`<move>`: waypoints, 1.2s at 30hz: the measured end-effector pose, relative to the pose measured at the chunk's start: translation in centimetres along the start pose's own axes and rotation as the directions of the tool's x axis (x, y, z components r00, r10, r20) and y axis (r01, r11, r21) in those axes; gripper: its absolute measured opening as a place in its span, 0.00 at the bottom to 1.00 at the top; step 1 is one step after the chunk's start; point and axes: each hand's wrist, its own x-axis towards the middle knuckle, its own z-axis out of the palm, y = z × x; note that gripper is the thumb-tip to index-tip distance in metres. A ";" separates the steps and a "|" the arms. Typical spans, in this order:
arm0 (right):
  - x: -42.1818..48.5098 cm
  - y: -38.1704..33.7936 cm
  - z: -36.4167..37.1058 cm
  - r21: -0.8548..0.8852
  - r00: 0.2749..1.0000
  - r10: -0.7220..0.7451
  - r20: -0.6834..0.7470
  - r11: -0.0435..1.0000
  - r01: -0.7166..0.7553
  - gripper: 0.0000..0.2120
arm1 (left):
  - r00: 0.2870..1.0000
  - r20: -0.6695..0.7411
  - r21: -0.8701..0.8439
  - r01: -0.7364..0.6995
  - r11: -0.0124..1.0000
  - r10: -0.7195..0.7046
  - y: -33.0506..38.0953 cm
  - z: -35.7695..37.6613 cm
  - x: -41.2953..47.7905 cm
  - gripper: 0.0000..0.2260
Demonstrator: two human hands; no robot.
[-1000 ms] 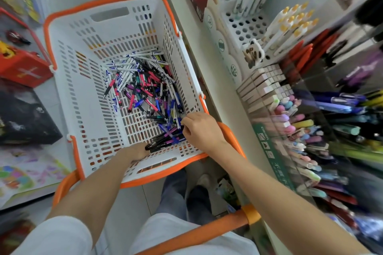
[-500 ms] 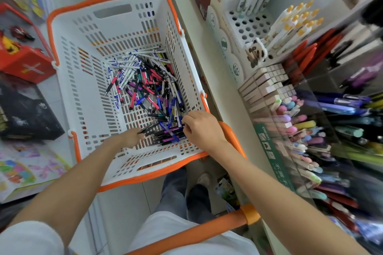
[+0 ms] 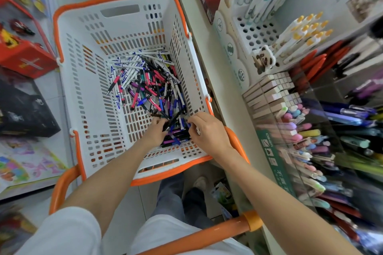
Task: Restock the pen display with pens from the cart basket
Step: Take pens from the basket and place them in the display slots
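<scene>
Pens (image 3: 149,89) are piled loose on the floor of the white basket (image 3: 87,93), mostly toward its right wall and near end. Both hands are down in the near right corner.

Left hand (image 3: 154,133): fingers curled round the left end of a small bundle of dark pens (image 3: 176,137), one dark barrel sticking up out past the fingertips.

Right hand (image 3: 207,130): fingers bent, tips on the other end of that bundle. We can't tell if it's actually pinching a pen or only touching; the knuckles hide the contact.

Versus 0.5 s ago, the left hand has slid right across the basket floor and now sits just beside the right one, with the bundle between them. The right hand has barely shifted. The pile looks unchanged.

Around: the pen display (image 3: 310,136) is on the shelf to the right, with rows of pastel and dark pens behind a clear panel. Farther back stand white pens with yellow tops (image 3: 304,33) and a panda cutout (image 3: 263,60). The basket's right wall and orange rim sit between pile and display. The orange cart handle (image 3: 217,232) crosses below the forearms. A red box (image 3: 24,58) is on the left.
</scene>
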 end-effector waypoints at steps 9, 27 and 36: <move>-0.1 0.0 0.0 0.005 1.000 0.006 0.004 1.000 -0.006 0.04 | 0.999 -0.046 0.554 0.011 0.832 0.018 -0.9 0.7 -1.2 0.27; 0.0 0.3 0.4 -0.056 0.999 0.016 0.034 0.998 -0.014 0.03 | 0.933 0.349 0.110 0.056 0.992 -0.091 -1.9 -0.6 -1.1 0.05; 0.2 -0.1 0.3 -0.082 1.000 0.013 0.020 0.997 -0.011 0.05 | 0.929 0.371 0.020 -0.020 1.000 0.011 -1.9 -2.3 -2.9 0.07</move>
